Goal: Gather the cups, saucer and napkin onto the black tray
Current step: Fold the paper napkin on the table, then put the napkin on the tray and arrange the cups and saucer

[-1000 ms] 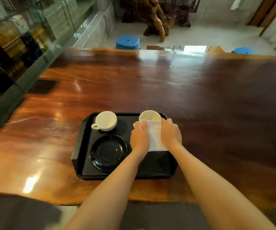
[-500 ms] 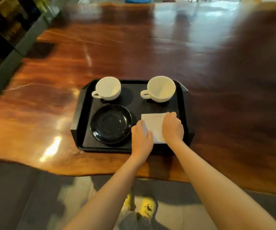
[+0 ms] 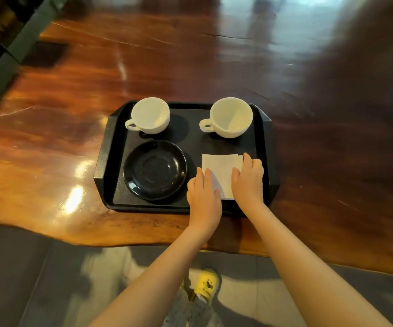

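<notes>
Already both hands, left hand [image 3: 203, 197] and right hand [image 3: 248, 179], rest flat and unclenched on the napkin [image 3: 220, 169]: light, limp, best pinched at an edge.

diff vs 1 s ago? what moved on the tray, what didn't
The napkin came from against the right cup toward the tray's near right corner, now flat. The left hand and right hand remain on it, pressing. Both cups, including the left cup, and the saucer stayed put.

Warm glare patches on the glossy table [image 3: 77, 147], blurred floor, wide-angle bending at edges.
</notes>
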Available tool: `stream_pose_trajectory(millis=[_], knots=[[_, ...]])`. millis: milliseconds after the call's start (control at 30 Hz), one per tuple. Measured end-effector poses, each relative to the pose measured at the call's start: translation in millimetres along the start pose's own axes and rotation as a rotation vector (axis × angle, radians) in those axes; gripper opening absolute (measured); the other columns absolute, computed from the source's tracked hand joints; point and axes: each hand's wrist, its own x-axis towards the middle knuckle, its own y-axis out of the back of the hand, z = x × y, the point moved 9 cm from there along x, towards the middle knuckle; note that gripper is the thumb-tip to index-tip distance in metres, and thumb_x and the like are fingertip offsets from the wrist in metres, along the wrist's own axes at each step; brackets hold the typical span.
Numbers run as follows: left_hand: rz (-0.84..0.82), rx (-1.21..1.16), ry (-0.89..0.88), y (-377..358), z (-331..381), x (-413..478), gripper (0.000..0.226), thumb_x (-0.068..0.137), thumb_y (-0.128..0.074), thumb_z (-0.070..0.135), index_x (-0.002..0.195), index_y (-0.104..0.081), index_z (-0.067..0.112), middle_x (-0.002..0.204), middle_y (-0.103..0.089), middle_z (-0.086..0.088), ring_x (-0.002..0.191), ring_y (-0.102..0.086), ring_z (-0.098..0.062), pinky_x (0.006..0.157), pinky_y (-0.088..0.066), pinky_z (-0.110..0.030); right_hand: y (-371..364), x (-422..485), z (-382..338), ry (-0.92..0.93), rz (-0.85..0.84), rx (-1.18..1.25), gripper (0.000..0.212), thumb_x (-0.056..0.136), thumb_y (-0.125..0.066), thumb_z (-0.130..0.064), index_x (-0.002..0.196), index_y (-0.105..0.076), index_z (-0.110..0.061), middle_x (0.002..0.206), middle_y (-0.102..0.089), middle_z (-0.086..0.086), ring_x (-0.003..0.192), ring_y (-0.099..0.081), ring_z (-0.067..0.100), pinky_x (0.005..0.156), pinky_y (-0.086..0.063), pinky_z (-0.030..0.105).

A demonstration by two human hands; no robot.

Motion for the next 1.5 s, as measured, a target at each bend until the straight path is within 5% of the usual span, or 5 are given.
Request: stream_pose_trajectory(millis=[467, 633, 867, 1167, 1500], knots=[[-0.097, 0.039, 0.038, 11.8, 11.8, 11.6, 0.058, 0.094, -0.047, 0.022, 0.145, -0.022, 0.014, 0.157, -0.016, -0.008, 0.137, -0.025, -0.025, 0.11, -0.03, -0.033, 2.4, 12.2, -2.2, 0.008, -0.24, 0.004, 0.049, 0.096, -0.046, -0.025, 0.14, -0.03, -0.012, 0.135, -0.039, 0.01, 0.115, -0.048, 0.021, 0.083, -0.043, 0.026], [-0.073, -0.146, 0.055, 49.4, 24.7, 39.5, 0.057, 0.092, -0.045, 0.012, 0.145, -0.025, 0.014, 0.157, -0.017, -0.008, 0.143, -0.014, -0.027, 0.114, -0.023, -0.038, 40.9, 37.3, -12.1, 0.046, -0.183, 0.108, 0.062, 0.091, -0.055, -0.025, 0.143, -0.025, -0.012, 0.143, -0.035, 0.011, 0.13, -0.036, 0.025, 0.097, -0.043, 0.036], [-0.064, -0.356, 0.067, 90.2, 29.5, 106.2, 0.071, 0.082, -0.051, -0.006, 0.145, -0.027, 0.017, 0.153, -0.03, -0.006, 0.142, -0.019, -0.026, 0.111, -0.029, -0.039, 45.3, 91.6, -17.5, -0.005, -0.354, 0.286, 0.095, 0.075, -0.076, -0.017, 0.147, -0.015, -0.014, 0.153, -0.025, 0.009, 0.14, -0.025, 0.028, 0.112, -0.031, 0.047], [-0.263, -0.494, 0.0, 60.5, 21.8, 159.7, 0.061, 0.082, -0.057, -0.001, 0.137, -0.044, 0.021, 0.133, -0.057, -0.005, 0.122, -0.051, -0.02, 0.096, -0.041, -0.027, 16.4, 104.1, -40.5, 0.137, -0.356, 0.571, 0.088, 0.066, -0.082, -0.016, 0.129, -0.025, -0.039, 0.119, -0.038, -0.026, 0.112, -0.04, -0.006, 0.092, -0.033, 0.014], [-0.301, -0.488, -0.089, 61.8, 9.2, 182.5, 0.048, 0.087, -0.059, 0.01, 0.132, -0.051, 0.026, 0.128, -0.061, 0.004, 0.119, -0.054, -0.014, 0.097, -0.043, -0.03, 1.2, 79.1, -36.6, 0.02, -0.122, 0.636, 0.093, 0.062, -0.083, -0.029, 0.133, -0.024, -0.04, 0.13, -0.03, -0.018, 0.121, -0.035, 0.0, 0.095, -0.035, 0.014]])
